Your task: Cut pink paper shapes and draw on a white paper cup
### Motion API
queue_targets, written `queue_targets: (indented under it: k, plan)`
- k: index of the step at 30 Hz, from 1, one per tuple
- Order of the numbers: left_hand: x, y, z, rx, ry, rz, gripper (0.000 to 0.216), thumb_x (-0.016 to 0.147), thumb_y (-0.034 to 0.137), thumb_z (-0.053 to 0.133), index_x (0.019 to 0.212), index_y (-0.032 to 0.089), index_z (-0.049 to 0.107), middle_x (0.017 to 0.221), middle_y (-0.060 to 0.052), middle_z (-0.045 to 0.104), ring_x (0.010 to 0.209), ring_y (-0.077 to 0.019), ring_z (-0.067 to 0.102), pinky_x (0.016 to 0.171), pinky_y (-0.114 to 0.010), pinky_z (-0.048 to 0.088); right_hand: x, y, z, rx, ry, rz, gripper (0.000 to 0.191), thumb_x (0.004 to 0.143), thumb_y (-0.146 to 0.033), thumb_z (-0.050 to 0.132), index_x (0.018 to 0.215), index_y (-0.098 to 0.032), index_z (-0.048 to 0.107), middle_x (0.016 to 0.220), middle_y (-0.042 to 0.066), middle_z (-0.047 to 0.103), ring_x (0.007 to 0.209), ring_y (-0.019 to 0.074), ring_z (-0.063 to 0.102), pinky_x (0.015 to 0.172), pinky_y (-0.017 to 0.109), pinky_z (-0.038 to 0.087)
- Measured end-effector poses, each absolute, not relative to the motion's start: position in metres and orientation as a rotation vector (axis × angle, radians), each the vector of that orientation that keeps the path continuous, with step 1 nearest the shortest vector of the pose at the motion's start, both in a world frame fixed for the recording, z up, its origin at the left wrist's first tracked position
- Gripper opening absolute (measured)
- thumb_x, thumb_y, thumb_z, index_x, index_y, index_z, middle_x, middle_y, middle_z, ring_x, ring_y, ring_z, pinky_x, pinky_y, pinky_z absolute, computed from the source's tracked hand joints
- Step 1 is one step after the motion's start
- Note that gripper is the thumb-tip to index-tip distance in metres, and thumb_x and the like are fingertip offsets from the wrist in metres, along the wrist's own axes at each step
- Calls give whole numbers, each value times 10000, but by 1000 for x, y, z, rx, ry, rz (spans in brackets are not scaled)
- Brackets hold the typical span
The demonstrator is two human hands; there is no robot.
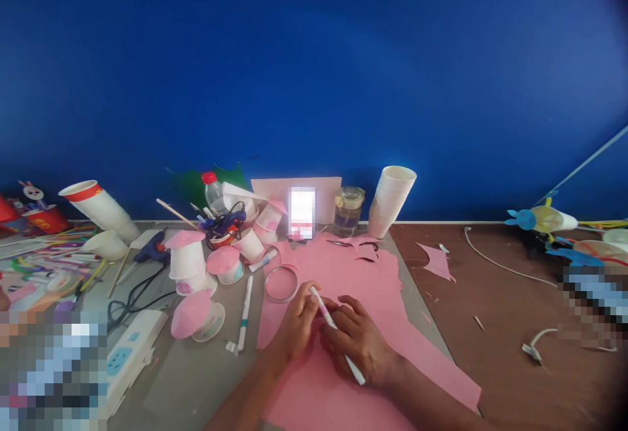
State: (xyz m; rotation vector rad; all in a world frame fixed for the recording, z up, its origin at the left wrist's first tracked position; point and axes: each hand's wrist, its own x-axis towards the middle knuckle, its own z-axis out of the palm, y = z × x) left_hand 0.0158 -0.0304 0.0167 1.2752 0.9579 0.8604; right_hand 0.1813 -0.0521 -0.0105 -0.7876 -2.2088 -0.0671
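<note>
A white marker [354, 369] with a pink band slants between my two hands over a large sheet of pink paper [338, 398]. My left hand [299, 320] pinches its upper end between thumb and fingers. My right hand [360, 339] is closed round the lower part of the barrel, palm down. Just left of my left hand, a thin round ring [265, 285] lies on the paper's edge. Farther left is another white marker [245, 313] with a green band. Scissors, partly covered by pink scraps [369, 251], lie toward the back.
White cups with pink paper tops [189, 267] stand at left, near a glue gun [152, 246] and a power strip [128, 352]. A lit phone [301, 212], a glass jar [348, 212] and a tall cup stack [391, 202] line the back. A cable [505, 267] crosses the brown table.
</note>
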Motion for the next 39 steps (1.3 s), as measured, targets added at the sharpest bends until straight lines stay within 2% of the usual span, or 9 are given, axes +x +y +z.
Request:
queue_targets:
  k: [5, 11, 13, 17, 22, 25, 28, 34, 39]
  plan:
    - [21, -36, 21, 1285, 1034, 902, 417, 925, 558, 401, 1148, 213, 471, 1058, -92, 702, 1021, -216, 633, 936, -379, 470, 182, -49, -6, -721, -2220, -109, 189, 758, -52, 474, 850, -184, 573, 771, 55, 587, 949, 238, 596, 920, 466, 416]
    - [23, -39, 24, 1285, 1013, 881, 482, 908, 606, 392, 1176, 206, 416, 1130, -128, 676, 1092, -248, 601, 968, -421, 440, 184, -45, -3, -689, -2203, -70, 181, 754, -58, 438, 804, -197, 544, 693, 16, 520, 748, 198, 561, 797, 409, 432]
    - [23, -39, 25, 1291, 1012, 881, 483, 913, 602, 385, 1185, 203, 399, 1155, -139, 668, 1116, -255, 592, 989, -438, 422, 184, -44, -2, -693, -2204, -57, 190, 753, -63, 430, 817, -198, 546, 703, 18, 523, 755, 202, 562, 775, 394, 422]
    - [23, -40, 22, 1303, 959, 871, 475, 928, 570, 377, 1227, 200, 376, 1208, -156, 649, 1150, -255, 583, 1009, -437, 408, 185, -43, 2, -680, -2238, -46, 202, 748, -60, 428, 831, -199, 549, 742, 35, 553, 854, 225, 583, 794, 393, 409]
    - [12, -33, 13, 1571, 1006, 1019, 488, 962, 422, 366, 1380, 189, 276, 1254, -180, 612, 1143, -245, 587, 976, -431, 445, 186, -44, 6, -737, -2192, -100, 221, 763, -48, 473, 893, -205, 559, 711, -1, 527, 654, 166, 505, 853, 420, 409]
    - [-3, -21, 11, 1907, 1325, 1190, 370, 944, 306, 388, 1294, 192, 426, 1209, -159, 622, 1143, -256, 570, 977, -434, 436, 190, -45, 6, -817, -2117, -138, 255, 759, -45, 500, 955, -199, 554, 737, 13, 544, 672, 173, 497, 869, 440, 412]
    - [-15, -10, 16, 2303, 1563, 1063, 244, 896, 263, 462, 1107, 194, 566, 1106, -124, 654, 1079, -276, 562, 977, -449, 410, 197, -45, 6, -901, -2079, -163, 310, 777, -47, 493, 1042, -198, 546, 768, 23, 568, 689, 180, 499, 880, 452, 409]
    - [-15, -8, 18, 2592, 1760, 604, 215, 848, 251, 543, 1050, 205, 602, 996, -79, 681, 1061, -289, 551, 1097, -512, 243, 201, -43, 8, -950, -2063, -170, 319, 796, -44, 482, 1058, -214, 545, 754, 12, 568, 677, 177, 506, 896, 457, 400]
    - [-20, -6, 9, 2611, 1824, 461, 303, 854, 77, 437, 1059, 221, 607, 839, -45, 687, 934, -251, 600, 1111, -521, 178, 201, -42, 5, -965, -2060, -159, 336, 800, -49, 480, 1081, -217, 552, 729, 1, 548, 661, 173, 502, 903, 463, 402]
